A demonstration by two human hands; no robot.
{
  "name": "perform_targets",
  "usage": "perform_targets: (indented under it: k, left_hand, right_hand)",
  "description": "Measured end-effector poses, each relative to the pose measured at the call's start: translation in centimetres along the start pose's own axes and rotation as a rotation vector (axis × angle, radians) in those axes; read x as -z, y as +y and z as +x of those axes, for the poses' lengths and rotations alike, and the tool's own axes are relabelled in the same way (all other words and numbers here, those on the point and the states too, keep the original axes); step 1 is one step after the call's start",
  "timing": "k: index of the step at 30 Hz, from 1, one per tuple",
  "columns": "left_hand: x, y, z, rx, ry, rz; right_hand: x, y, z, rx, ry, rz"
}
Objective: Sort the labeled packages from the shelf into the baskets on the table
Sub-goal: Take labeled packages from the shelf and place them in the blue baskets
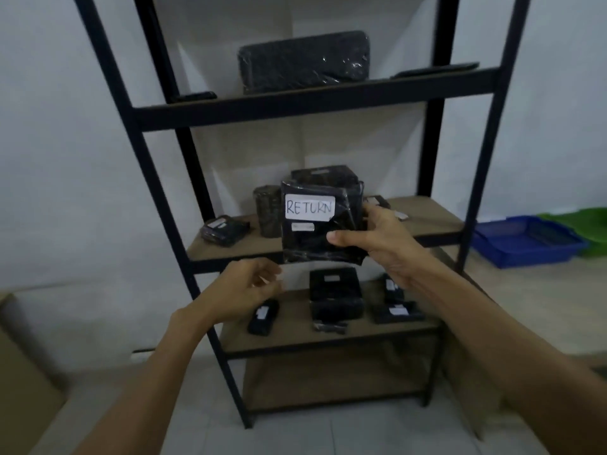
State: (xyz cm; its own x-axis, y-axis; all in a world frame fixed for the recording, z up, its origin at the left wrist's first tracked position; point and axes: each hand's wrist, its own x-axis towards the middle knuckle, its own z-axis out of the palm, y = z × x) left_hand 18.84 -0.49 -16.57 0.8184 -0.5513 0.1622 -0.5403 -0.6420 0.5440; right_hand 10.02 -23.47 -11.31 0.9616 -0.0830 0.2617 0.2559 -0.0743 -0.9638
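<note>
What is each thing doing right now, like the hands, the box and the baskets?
RETURN package: held up before the shelf.
Right hand: grips the package's right side.
Left hand: loosely curled, holds nothing.
Blue basket: set down at right, contents unclear.
Green basket: behind the blue one.
Shelf: holds more wrapped packages.

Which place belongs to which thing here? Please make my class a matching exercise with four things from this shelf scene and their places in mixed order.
Things
1. black wrapped package labelled RETURN
2. large flat black wrapped package
3. dark wrapped cylinder
4. blue plastic basket

Places
A. on the top shelf
B. far right, beside the green basket
C. held in the right hand
D. standing on the middle shelf

Pairs: 1-C, 2-A, 3-D, 4-B
</note>
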Motion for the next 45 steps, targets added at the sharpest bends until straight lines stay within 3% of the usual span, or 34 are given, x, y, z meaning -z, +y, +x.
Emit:
perform_targets:
  k: [15, 20, 34, 45]
  left_hand:
    - [-24.3, 19.1, -1.5, -0.131, 0.068, -0.247]
    - [-31.2, 22.6, 1.2, -0.05, -0.06, -0.316]
    - [-45.2, 28.1, 16.5, 0.001, -0.191, -0.334]
    - [-52.0, 32.1, 30.3, 0.009, -0.209, -0.273]
  right_hand:
    - [22.2, 6.5, -19.9, -0.182, 0.164, 0.13]
    - [29.3, 8.5, -22.6, -0.231, 0.233, 0.222]
    - [46.3, 16.2, -17.9, -0.37, 0.446, 0.19]
    - [58.3, 20.9, -10.4, -0.416, 0.487, 0.242]
